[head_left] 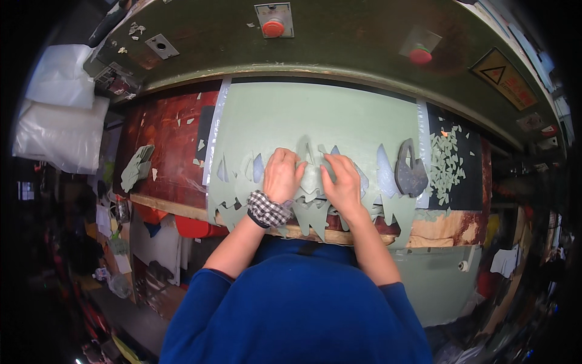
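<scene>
A pale green sheet [267, 115] lies on the work surface, with pointed cut-out gaps along its near side. Both hands are over its near middle, on either side of a pale green cut shape [311, 179]. My left hand [280, 176], below which sits a checked cuff on the wrist, rests on the sheet with fingers bent and thumb apart. My right hand [344, 185] has its thumb and forefinger spread beside the shape's right edge. What lies beneath the palms is hidden. To the right, a dark grey cutting die [412, 170] with a curved, open outline stands on the sheet.
A green machine beam [345, 45] with red push buttons [273, 27] spans the far side. Small green scraps [445, 161] are heaped at the right. Stacked green cut pieces [137, 168] lie on the red board [167, 133] at left. Clear plastic bags [60, 130] hang far left.
</scene>
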`<state>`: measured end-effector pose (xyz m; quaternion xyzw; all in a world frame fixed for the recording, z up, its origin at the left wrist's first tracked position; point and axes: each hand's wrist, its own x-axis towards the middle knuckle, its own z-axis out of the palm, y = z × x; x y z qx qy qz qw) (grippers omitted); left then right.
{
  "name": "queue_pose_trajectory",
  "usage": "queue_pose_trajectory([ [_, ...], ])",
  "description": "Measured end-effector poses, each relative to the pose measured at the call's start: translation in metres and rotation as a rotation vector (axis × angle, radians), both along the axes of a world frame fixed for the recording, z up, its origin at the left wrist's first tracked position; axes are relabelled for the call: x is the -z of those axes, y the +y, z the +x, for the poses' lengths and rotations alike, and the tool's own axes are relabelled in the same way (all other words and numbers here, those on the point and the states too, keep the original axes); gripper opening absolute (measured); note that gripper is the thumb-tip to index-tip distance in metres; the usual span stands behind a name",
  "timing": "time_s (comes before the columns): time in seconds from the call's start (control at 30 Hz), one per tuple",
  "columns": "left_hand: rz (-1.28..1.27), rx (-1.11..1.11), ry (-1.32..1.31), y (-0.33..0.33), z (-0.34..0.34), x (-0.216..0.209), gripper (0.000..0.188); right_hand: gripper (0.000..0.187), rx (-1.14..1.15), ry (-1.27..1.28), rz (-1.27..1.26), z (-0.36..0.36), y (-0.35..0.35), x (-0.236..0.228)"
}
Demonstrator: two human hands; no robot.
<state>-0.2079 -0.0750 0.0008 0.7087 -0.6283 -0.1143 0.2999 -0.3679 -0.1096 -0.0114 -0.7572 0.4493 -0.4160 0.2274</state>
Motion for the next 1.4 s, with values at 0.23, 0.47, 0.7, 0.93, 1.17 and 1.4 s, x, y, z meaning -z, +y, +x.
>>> queue_pose_trajectory([
  [0.23, 0.271, 0.003, 0.455, -0.003, 0.019, -0.003, 0.052, 0.03, 0.12, 0.238, 0.09, 0.032, -0.004, -0.002],
  [0.47, 0.401, -0.019, 0.718, -0.004, 0.018, 0.006, 0.06, 0.025, 0.127, 0.167, 0.17, 0.034, 0.002, -0.002],
  [0.7, 0.285, 0.136, 0.831, 0.0, 0.017, 0.002, 0.035, 0.019, 0.261, 0.083, -0.04, 0.028, 0.029, -0.02],
  [0.93, 0.376, 0.42, 1.348, 0.036, 0.011, -0.019, 0.021, 0.035, 0.089, -0.286, 0.512, 0.017, 0.067, -0.03],
  [1.17, 0.371, 0.264, 1.279, 0.06, 0.021, -0.017, 0.02, 0.036, -0.166, -0.712, 0.733, -0.018, 0.099, -0.028],
  [1.4, 0.332, 0.133, 0.536, -0.008, 0.058, -0.015, 0.037, 0.048, -0.156, -0.69, 0.845, -0.052, 0.099, -0.023],
])
